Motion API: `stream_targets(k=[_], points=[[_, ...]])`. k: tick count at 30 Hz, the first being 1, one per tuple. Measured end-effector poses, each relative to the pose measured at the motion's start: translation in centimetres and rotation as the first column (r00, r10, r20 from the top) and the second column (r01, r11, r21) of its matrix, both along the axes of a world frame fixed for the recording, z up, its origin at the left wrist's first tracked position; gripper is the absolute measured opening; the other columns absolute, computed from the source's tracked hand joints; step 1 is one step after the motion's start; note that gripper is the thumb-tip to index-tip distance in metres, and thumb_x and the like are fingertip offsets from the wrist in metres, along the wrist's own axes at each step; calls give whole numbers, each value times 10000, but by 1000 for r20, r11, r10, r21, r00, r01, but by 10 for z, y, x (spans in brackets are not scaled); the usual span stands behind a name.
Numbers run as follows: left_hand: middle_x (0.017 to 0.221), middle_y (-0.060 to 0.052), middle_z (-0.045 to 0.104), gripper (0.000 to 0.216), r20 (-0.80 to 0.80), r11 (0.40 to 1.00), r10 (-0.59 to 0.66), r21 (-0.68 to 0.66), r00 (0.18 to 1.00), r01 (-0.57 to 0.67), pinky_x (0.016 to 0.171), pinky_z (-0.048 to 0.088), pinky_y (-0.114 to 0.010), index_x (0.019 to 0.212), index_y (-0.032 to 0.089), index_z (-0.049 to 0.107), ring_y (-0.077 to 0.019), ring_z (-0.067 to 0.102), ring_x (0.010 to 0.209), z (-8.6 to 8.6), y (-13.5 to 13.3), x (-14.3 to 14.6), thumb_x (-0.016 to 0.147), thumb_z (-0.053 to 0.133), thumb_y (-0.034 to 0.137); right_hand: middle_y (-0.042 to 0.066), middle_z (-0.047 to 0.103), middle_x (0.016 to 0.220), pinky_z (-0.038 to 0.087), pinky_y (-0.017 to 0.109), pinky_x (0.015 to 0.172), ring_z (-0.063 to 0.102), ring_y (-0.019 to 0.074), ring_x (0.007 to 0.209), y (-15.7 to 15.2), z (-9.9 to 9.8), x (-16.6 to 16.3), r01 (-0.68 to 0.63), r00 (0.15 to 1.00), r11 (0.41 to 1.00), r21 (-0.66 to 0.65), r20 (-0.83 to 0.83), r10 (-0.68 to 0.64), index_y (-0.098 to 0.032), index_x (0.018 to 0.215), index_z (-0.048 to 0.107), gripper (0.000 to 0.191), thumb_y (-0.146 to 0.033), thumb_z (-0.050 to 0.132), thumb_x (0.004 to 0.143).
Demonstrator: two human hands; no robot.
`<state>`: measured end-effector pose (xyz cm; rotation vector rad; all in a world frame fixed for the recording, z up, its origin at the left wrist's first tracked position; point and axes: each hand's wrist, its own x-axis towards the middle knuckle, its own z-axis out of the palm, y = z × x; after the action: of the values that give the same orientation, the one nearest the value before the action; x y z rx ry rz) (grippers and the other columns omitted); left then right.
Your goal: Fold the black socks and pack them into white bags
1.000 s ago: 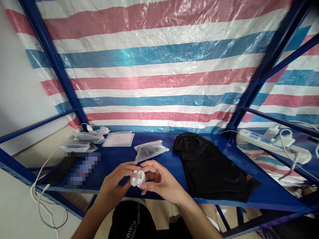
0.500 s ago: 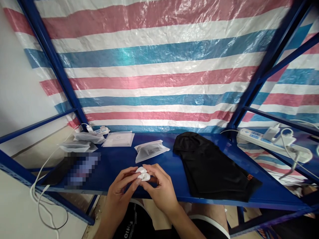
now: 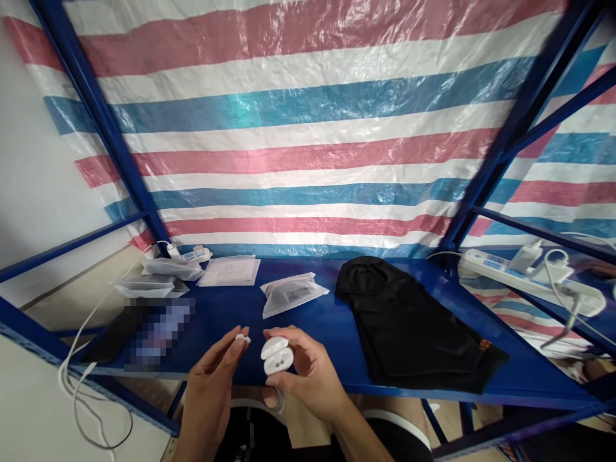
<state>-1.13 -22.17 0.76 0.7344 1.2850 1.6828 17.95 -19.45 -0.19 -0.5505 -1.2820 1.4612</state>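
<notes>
My right hand (image 3: 308, 378) grips an open white earbud case (image 3: 276, 357) just above the front edge of the blue shelf (image 3: 337, 333), lid up and two sockets showing. My left hand (image 3: 212, 378) pinches a small white earbud (image 3: 243, 337) between thumb and fingertip, just beside the case and clear of it. The bud is tiny and smooth, held only at the tips; a loose pinch could, I judge, drop it past the shelf edge onto my lap or the floor. Half a second ago both hands were closed together around the case, with no bud apart from it. A black cloth (image 3: 409, 327) and a clear packet (image 3: 293, 292) lie behind.
</notes>
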Motion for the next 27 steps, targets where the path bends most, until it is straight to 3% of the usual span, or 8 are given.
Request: stream_targets(k=[2, 8, 12, 17, 24, 27], points=[[1102, -127, 830, 549, -28, 999, -13, -51, 1000, 12, 927, 663, -382, 981, 196, 852, -316, 782, 1080, -2, 0, 1, 597, 1004, 558, 54, 729, 1271, 537, 441, 1068, 687, 289, 1194, -1, 2, -5, -48, 998, 999, -24, -29, 48, -324, 1229, 778, 627, -284, 1027, 655], [939, -92, 804, 425, -111, 989, -150, -19, 982, 149, 798, 652, -339, 775, 203, 815, -279, 774, 920, -1, -5, 0, 568, 1015, 516, 8, 767, 984, 577, 325, 795, 716, 199, 876, 9, 10, -11, -196, 975, 955, -222, -144, 167, -270, 1152, 786, 630, -236, 1046, 579], [920, -81, 770, 348, -144, 987, -139, 53, 980, 148, 717, 642, -319, 725, 205, 778, -256, 756, 855, 3, -6, -3, 590, 1016, 419, 16, 788, 976, 572, 295, 690, 742, 200, 818, 14, 12, -12, -372, 925, 876, -306, -204, 322, -259, 1153, 780, 657, -231, 1048, 553], [941, -75, 755, 305, -159, 989, -122, 60, 980, 133, 666, 636, -320, 809, 238, 798, -247, 741, 802, 7, -11, 0, 669, 974, 444, -4, 791, 926, 550, 243, 702, 709, 146, 770, 15, 14, -19, -401, 909, 841, -363, -274, 315, -237, 1059, 822, 651, -176, 1066, 458], [1012, -86, 761, 369, -160, 989, -136, 30, 978, 142, 673, 632, -320, 920, 226, 827, -229, 724, 773, 3, -33, 0, 652, 986, 423, 21, 796, 920, 547, 246, 733, 709, 142, 770, 4, 22, -19, -477, 870, 761, -440, -357, 339, -197, 1040, 823, 622, -193, 1068, 467], [1020, -67, 743, 367, -112, 997, -26, 70, 993, 34, 664, 617, -300, 869, 211, 771, -212, 714, 786, 10, -51, -2, 681, 976, 450, 41, 799, 916, 559, 268, 754, 733, 170, 801, -4, 23, -13, -501, 858, 750, -431, -357, 368, -183, 1037, 800, 648, -192, 1075, 451]])
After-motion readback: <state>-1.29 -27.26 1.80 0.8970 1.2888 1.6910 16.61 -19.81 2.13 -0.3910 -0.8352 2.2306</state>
